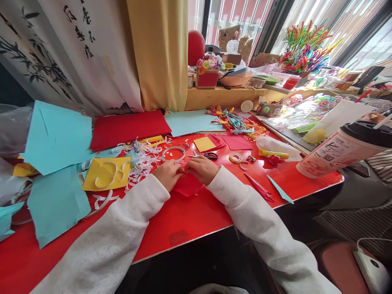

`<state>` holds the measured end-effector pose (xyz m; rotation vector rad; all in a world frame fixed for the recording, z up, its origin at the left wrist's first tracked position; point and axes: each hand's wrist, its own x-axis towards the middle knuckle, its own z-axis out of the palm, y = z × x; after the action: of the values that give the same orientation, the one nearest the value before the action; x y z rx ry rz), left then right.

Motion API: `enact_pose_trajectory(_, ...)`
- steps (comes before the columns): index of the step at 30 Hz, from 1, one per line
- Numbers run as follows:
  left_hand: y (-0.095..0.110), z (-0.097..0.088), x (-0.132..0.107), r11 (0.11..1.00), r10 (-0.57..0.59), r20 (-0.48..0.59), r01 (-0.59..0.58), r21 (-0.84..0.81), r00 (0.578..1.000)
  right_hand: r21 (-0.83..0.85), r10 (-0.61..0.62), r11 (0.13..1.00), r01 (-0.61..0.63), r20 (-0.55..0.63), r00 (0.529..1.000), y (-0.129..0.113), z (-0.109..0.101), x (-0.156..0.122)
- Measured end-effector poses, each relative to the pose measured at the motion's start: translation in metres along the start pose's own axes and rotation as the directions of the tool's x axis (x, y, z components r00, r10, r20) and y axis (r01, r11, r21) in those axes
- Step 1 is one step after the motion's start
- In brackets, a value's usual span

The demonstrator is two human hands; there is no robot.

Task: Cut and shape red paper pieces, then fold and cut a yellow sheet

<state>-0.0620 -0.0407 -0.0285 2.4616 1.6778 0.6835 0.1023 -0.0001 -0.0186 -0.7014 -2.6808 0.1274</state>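
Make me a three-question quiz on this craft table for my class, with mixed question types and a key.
1. True or false: the left hand and the right hand are both on the same piece of red paper.

2. Multiple choice: what partly covers the small red square lying beyond the hands?
A) a balloon
B) a yellow square
C) a tape roll

3. Fill the gap: the pink cup at the right end of the table has a ____ lid.

Key: 1. True. 2. B. 3. black.
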Motion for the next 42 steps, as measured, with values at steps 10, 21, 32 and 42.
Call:
enact_pose_trajectory(10, 0.001, -0.005, 0.000, 1.000, -0.026, -0.011, 0.026, -0.016, 1.000, -0.056, 0.004, 0.998, -0.004, -0.010, 1.000, 0.002, 0.005, 0.000)
enact_pose_trajectory(21, 0.004, -0.005, 0.001, 0.998, -0.059, 0.012, 0.060, -0.018, 0.998, -0.081, 0.034, 0.996, -0.035, -0.019, 0.999, -0.003, 0.000, -0.001)
enact_pose_trajectory(32, 0.002, -0.011, 0.002, 0.993, -0.088, 0.196, 0.102, -0.063, 0.977, -0.124, 0.003, 0.992, -0.008, -0.042, 0.999, -0.002, 0.002, -0.001)
enact_pose_trajectory(42, 0.002, -0.014, 0.002, 0.967, -0.181, 0.213, 0.213, -0.141, 0.960, -0.121, 0.008, 0.993, -0.011, -0.025, 1.000, -0.004, 0.003, -0.001)
